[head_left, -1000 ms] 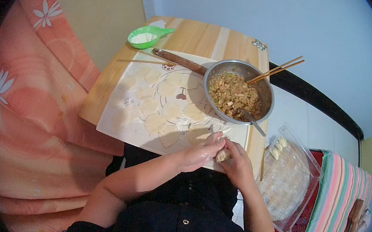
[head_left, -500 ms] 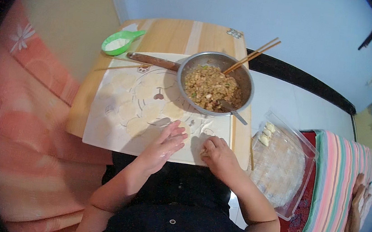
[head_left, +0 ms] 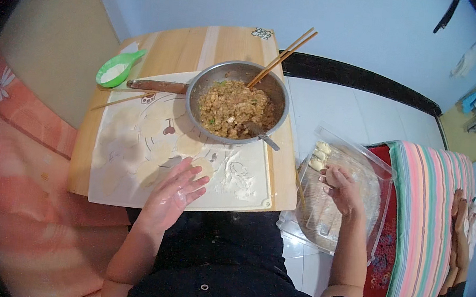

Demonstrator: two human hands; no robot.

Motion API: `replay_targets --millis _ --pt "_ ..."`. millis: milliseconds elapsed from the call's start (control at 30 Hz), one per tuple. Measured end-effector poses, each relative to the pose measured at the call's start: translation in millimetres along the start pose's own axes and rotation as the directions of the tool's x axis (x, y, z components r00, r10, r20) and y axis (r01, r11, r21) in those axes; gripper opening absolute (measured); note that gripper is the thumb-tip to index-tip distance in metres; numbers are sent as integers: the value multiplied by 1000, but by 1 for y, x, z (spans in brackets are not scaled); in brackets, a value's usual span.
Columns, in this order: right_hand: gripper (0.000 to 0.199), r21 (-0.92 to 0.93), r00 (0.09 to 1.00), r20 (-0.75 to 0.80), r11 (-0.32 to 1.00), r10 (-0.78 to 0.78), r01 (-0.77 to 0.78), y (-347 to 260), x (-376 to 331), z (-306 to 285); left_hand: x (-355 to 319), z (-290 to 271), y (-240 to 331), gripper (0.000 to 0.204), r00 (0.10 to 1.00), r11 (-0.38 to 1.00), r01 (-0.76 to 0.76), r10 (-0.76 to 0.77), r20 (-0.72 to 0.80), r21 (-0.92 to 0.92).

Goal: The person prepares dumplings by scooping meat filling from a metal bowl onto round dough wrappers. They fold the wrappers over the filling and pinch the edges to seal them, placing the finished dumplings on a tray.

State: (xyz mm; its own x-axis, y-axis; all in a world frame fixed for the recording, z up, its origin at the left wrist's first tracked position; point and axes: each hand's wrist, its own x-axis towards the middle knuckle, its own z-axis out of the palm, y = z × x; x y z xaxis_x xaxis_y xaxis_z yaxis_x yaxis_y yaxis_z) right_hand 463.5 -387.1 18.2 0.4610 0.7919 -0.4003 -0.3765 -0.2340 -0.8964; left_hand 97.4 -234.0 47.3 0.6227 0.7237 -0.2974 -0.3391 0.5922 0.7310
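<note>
My left hand [head_left: 175, 193] is open over the near edge of the white mat [head_left: 197, 201], palm turned inward, fingers spread and dusted with flour. Beside its fingertips lie several round dough wrappers [head_left: 162, 149], pale and flat. My right hand [head_left: 342, 191] is off to the right, above a clear plastic tray [head_left: 333, 239]. Its fingers are curled together round a dumpling that they mostly hide. Close to those fingertips a short row of pale dumplings [head_left: 319, 155] sits at the tray's far left corner.
A metal bowl [head_left: 280, 121] of minced filling stands on the wooden table [head_left: 185, 44], with chopsticks [head_left: 282, 57] and a spoon [head_left: 265, 137] in it. A rolling pin [head_left: 157, 86] lies left of it, near a green scoop [head_left: 115, 72] of flour. Striped cloth [head_left: 415, 225] flanks the tray.
My right hand has swung from the mat's near right corner out over the tray. The left hand stays over the mat, its fingers more spread. The whole view has shifted toward the right.
</note>
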Motion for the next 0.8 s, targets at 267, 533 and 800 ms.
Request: replay_targets --millis 267,533,800 --pt "35 -867 859 237 299 -454 398 70 59 -25 5 4 -7 53 1000 999 13 -14 26 29" --pt "35 -890 842 305 181 -444 418 63 58 -22 5 5 -7 52 1000 999 8 -9 21 45" --pt "33 -885 839 345 152 -422 440 56 54 -13 6 -5 -12 43 999 984 -44 45 -4 170"
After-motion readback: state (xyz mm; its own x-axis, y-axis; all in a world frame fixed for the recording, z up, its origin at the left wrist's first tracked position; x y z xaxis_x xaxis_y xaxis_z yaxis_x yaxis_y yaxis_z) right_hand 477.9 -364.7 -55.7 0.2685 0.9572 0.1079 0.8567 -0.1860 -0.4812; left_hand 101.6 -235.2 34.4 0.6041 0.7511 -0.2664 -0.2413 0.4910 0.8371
